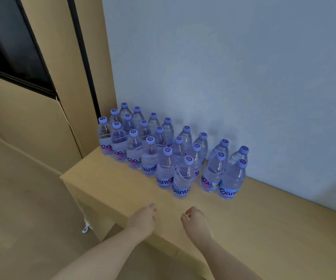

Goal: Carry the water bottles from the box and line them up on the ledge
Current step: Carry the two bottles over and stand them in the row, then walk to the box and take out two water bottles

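While both of your hands hung over the near part of the ledge (264, 215), neither one held anything. Your left hand (143, 218) was above the ledge's front edge, its fingers loosely curled under and grasping nothing. Your right hand (196, 220) sat just beside it, a little farther over the wooden top, its fingers likewise loosely curled inward with nothing in them. Both hands were well short of the nearest bottle.

You had the water bottles (163, 150) standing upright on the ledge, gathered toward its left end and back against the pale wall (233, 67). They ran in rough diagonal rows from the corner by the tan column (94, 63) out toward you and to the right, most of them touching or nearly touching their neighbours. All wore purple caps, and several showed blue labels low on the body. Four bottles on the right stood as a small cluster (226, 168), slightly apart from the main group, with a narrow gap of bare ledge between.

To your left a dark window (7, 43) sat above a tan sill, and a white cord (86, 227) hung down beside the ledge's left end. No box showed in the view.
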Demonstrator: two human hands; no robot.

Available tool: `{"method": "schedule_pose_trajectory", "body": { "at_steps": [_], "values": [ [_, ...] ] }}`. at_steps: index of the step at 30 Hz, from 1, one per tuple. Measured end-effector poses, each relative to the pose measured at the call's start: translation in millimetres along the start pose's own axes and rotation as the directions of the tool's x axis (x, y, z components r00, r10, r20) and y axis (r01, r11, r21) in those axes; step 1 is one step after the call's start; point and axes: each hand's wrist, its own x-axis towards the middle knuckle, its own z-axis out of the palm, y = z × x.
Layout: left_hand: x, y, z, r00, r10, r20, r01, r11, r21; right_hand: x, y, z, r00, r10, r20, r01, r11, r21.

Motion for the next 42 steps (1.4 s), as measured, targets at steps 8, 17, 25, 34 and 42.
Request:
{"method": "schedule_pose_trajectory", "body": {
  "at_steps": [8,17,25,34,42],
  "values": [
    [-60.7,-161.1,-65.6,0.96,-0.279,-0.024,0.28,0.958,0.067,-38.1,-129.6,78.4,0.973,-0.167,0.157,0.191,0.971,-0.147],
    [-120.6,-309.0,-157.4,0.818,-0.565,-0.106,0.551,0.824,-0.135,-56.2,-300.1,171.7,0.841,-0.38,0.385,0.487,0.842,-0.231],
    [-125.5,-412.8,-204.8,0.644,-0.753,-0.136,0.727,0.658,-0.198,-48.0,-428.5,261.9,0.642,-0.536,0.548,0.729,0.649,-0.218],
    [-69.0,-525.7,-304.6,0.481,-0.867,-0.129,0.84,0.498,-0.214,24.1,-594.6,332.8,0.44,-0.597,0.671,0.893,0.37,-0.256],
    [-50.3,-625.4,-365.2,0.375,-0.925,-0.068,0.876,0.377,-0.301,55.1,-734.3,408.2,0.305,-0.578,0.757,0.951,0.235,-0.203]
  ]
}}
